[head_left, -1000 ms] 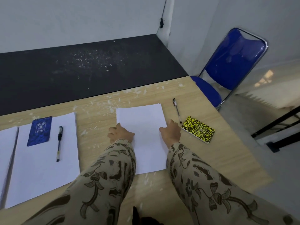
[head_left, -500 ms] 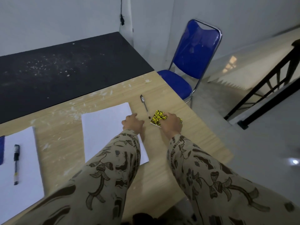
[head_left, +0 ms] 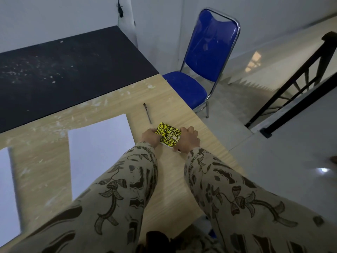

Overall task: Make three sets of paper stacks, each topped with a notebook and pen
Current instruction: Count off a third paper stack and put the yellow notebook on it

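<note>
Head view, looking down on a pale wooden table [head_left: 164, 99] running from lower left up to the middle of the frame, flecked with white scraps. Beyond it, upper left, a black tabletop [head_left: 73, 70], dusty, butting against the wood. Upper right of centre, a blue chair [head_left: 209, 48] with a chrome frame, parked at the table's far corner. Far right, a dark stair railing [head_left: 284, 84] slanting down over pale floor.

Down at the bottom, two patterned sleeves, left sleeve [head_left: 118, 189] and right sleeve [head_left: 228, 194], reaching in toward the middle. Left of centre, a white paper stack [head_left: 98, 147] lying flat on the wood; more white paper [head_left: 7, 189] cut off by the left edge.

Now the action, dead centre: left hand [head_left: 150, 136] gripping the notebook's left end, fingers curled over its edge. Right hand [head_left: 188, 139] clamped on the right end, knuckles up, fingers wrapped round it. Between them the yellow-and-black speckled notebook [head_left: 168, 135], tilted, just right of the paper stack and not on it. Lifted or touching the wood, cannot tell. Just above it in the frame, lying apart on the table, a slim dark pen [head_left: 147, 113], untouched.
</note>
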